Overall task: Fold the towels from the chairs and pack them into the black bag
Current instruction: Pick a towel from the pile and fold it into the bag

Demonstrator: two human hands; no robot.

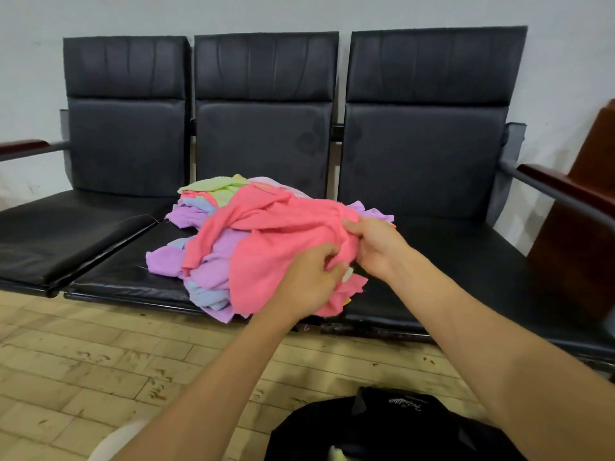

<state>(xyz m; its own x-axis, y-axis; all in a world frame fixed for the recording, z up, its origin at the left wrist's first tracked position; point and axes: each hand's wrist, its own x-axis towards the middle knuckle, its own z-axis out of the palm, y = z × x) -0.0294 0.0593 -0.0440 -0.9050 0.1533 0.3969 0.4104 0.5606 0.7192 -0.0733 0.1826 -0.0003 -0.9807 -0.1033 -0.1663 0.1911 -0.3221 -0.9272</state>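
A heap of crumpled towels (213, 261) in pink, purple, blue and green lies on the middle seat of a row of black chairs (109, 261). A pink towel (266, 237) drapes over the top of the heap. My left hand (307, 281) grips its near right part with curled fingers. My right hand (372, 244) pinches the same pink towel at its right edge, close beside the left hand. The black bag (382, 430) sits open on the floor at the bottom, below my forearms, with something pale inside.
Three joined black chairs stand against a white wall, with wooden armrests at the left (23, 146) and right (562, 188). A brown wooden piece (585, 227) stands at the far right. The floor (100, 361) is worn wood blocks.
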